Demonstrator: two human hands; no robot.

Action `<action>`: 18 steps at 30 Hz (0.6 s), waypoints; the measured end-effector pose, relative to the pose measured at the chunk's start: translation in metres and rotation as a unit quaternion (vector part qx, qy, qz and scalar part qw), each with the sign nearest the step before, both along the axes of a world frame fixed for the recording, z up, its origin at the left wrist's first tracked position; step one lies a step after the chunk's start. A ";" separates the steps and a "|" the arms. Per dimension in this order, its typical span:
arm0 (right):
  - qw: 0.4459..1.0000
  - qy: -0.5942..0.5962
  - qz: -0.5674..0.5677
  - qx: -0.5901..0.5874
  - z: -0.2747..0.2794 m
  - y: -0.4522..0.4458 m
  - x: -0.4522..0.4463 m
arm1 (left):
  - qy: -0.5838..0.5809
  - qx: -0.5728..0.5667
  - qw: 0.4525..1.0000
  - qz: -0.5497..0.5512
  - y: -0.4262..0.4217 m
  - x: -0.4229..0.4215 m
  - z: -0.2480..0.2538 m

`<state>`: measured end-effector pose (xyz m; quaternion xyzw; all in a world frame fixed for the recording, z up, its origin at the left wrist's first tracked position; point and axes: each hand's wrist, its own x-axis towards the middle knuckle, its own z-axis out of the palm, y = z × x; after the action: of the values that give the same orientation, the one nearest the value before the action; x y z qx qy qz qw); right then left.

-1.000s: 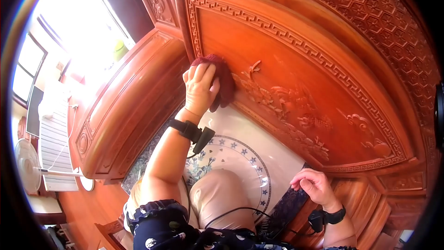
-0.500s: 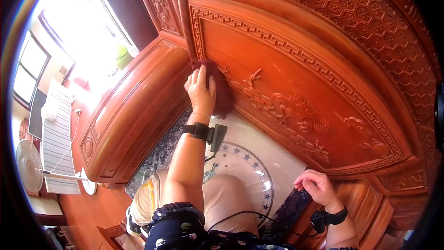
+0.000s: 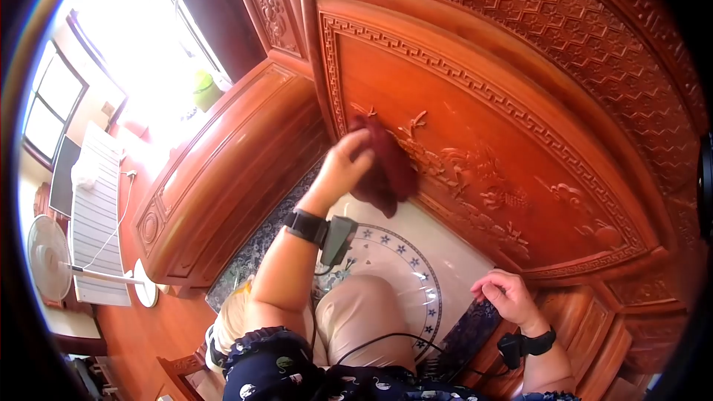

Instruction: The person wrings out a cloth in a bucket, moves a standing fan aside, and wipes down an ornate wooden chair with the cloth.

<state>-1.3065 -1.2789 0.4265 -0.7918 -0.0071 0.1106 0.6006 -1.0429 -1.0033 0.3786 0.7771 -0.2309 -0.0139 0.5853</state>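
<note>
My left hand [image 3: 347, 165] grips a dark red cloth [image 3: 390, 167], its fingers bent around the near side. The cloth hangs bunched in front of the lower left of the carved wooden panel [image 3: 445, 100]; whether all of it touches the wood I cannot tell. Lower right, my right hand [image 3: 506, 295] is loosely bent with nothing visible in it, beside a wooden ledge and a dark blue patterned border. Both wrists wear black straps with small devices.
Below the panel is a white surface with a ring of blue stars [image 3: 431, 282]. A wooden side rest [image 3: 223, 171] stands left, with a white fan [image 3: 50, 256] beyond it. A green container [image 3: 206, 90] sits by the bright window. A black cable [image 3: 386, 340] crosses my lap.
My left hand has moved right and down with the cloth, away from the panel's left frame corner. The view has shifted slightly. My right hand stays in place.
</note>
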 end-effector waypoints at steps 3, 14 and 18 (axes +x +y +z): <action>1.000 -0.005 -0.011 0.007 0.001 -0.001 -0.002 | 0.151 -0.167 0.974 0.039 -0.001 -0.024 0.000; 1.000 -0.005 -0.010 0.005 0.001 0.000 -0.002 | 0.233 -0.456 0.837 0.192 -0.030 0.026 -0.003; 1.000 -0.007 -0.013 0.010 0.000 0.001 -0.003 | 0.187 -0.423 0.835 0.296 -0.066 0.010 0.009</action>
<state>-1.3090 -1.2783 0.4263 -0.7866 -0.0022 0.0971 0.6098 -1.0334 -1.0692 0.3876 0.4672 0.1411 0.1142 0.8653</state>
